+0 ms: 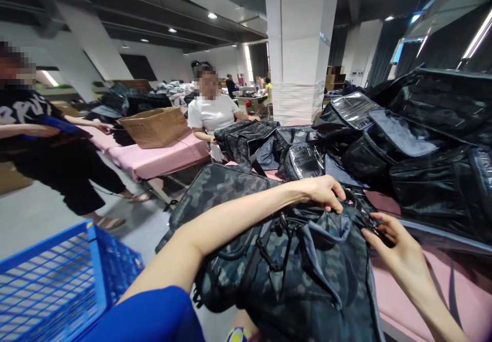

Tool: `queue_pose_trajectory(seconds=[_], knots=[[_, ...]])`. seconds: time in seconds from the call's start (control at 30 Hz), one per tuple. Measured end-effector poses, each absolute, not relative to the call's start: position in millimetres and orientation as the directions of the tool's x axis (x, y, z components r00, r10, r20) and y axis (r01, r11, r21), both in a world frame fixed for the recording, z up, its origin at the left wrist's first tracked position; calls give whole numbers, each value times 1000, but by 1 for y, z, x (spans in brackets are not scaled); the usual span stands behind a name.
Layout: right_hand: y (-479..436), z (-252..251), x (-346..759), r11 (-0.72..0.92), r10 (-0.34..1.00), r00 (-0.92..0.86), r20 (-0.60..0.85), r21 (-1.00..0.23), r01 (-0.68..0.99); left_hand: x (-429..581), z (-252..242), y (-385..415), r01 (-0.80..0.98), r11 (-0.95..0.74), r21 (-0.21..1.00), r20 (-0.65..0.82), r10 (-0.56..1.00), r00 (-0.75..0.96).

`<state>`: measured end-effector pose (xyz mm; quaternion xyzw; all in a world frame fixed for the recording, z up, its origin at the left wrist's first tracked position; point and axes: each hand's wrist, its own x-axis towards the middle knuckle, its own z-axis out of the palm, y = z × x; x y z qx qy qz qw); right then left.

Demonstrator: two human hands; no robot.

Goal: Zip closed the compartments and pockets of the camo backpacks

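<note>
A dark camouflage backpack (pixel 300 275) lies in front of me, over the edge of a pink-covered table (pixel 418 290). My left hand (pixel 325 192) reaches across and grips the top edge of the backpack, fingers curled over the fabric near a black strap. My right hand (pixel 392 239) pinches a small black part at the bag's upper right edge, probably a zipper pull or buckle. A second camouflage bag (pixel 215 188) lies behind the first.
A heap of black glossy bags (pixel 415 142) fills the table to the right. A blue plastic crate (pixel 57 280) stands at lower left. Two people stand near another pink table (pixel 161 160) bearing a cardboard box (pixel 154 126). A white pillar (pixel 300 49) rises behind.
</note>
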<state>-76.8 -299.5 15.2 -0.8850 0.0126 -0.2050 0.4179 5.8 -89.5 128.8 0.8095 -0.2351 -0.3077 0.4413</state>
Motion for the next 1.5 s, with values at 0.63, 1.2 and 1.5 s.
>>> queue_pose_trajectory(seconds=[0.63,1.2,1.5], knots=[[-290,47,-102,-926,-15,771,637,-300,230,8,123,-99,30,-385,922,-282,-617,735],[-255,62,-88,-910,121,742,660,-225,349,11,118,-100,-63,-402,913,-229,-636,737],[-290,20,-102,-500,-337,884,324,-857,123,-12,120,-104,-705,-639,310,70,-724,687]])
